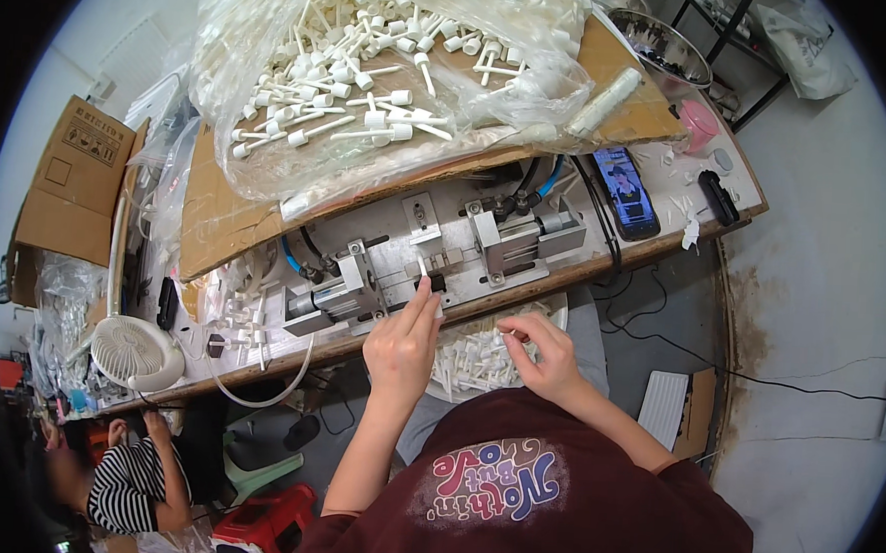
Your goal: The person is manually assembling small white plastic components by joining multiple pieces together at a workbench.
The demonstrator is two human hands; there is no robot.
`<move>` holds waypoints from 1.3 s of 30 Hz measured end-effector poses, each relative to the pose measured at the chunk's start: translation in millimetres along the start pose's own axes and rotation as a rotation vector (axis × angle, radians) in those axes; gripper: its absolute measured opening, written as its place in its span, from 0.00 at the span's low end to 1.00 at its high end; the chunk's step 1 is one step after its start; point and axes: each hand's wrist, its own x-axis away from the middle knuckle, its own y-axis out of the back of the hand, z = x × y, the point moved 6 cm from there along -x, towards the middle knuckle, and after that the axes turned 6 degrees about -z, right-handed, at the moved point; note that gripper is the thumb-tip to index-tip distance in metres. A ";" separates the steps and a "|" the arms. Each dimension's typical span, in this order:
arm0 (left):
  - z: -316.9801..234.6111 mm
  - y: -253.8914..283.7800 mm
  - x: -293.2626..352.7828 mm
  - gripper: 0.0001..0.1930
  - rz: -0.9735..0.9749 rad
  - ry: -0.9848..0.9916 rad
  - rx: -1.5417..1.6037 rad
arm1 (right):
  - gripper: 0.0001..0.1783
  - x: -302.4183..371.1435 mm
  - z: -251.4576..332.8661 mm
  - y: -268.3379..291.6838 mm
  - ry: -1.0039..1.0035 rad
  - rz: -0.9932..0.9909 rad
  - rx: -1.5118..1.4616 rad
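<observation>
Maroon shirt, lower centre; left hand, mid-frame, fingers straight at white stick by metal fixture; right hand curled; can't tell either grip. Cardboard sheet overhangs bench, upper centre. Print on shirt, upper-left carton.

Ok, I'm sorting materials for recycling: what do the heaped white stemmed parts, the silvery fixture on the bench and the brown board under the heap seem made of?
White parts: probably plastic, smooth and low-gloss, judging by their even white colour and repeated moulded-looking shape.
Fixture: metal, perhaps aluminium; silvery-grey, squared blocks with bright edges.
Brown board: likely cardboard, matte, with a bent edge.
</observation>
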 end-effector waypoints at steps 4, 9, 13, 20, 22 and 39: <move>1.6 -0.2 -5.6 0.14 0.020 -0.035 -0.003 | 0.09 0.3 1.3 -2.7 0.026 0.000 -0.002; 1.6 -0.9 -8.6 0.15 0.013 -0.042 -0.035 | 0.09 -3.3 8.8 -3.0 0.070 0.010 0.026; 0.7 -3.8 -9.3 0.14 0.006 0.000 -0.010 | 0.09 0.9 3.5 -2.0 0.030 0.014 0.029; -0.3 -1.4 -13.3 0.11 0.042 0.023 -0.019 | 0.08 -0.8 5.9 -7.5 0.104 0.042 0.053; 0.8 -1.2 -13.6 0.11 0.049 0.036 -0.018 | 0.08 -3.5 7.4 -9.4 0.106 0.049 0.050; 8.1 -2.9 -9.9 0.11 0.051 0.139 0.088 | 0.09 1.9 10.2 -10.6 0.175 0.117 0.110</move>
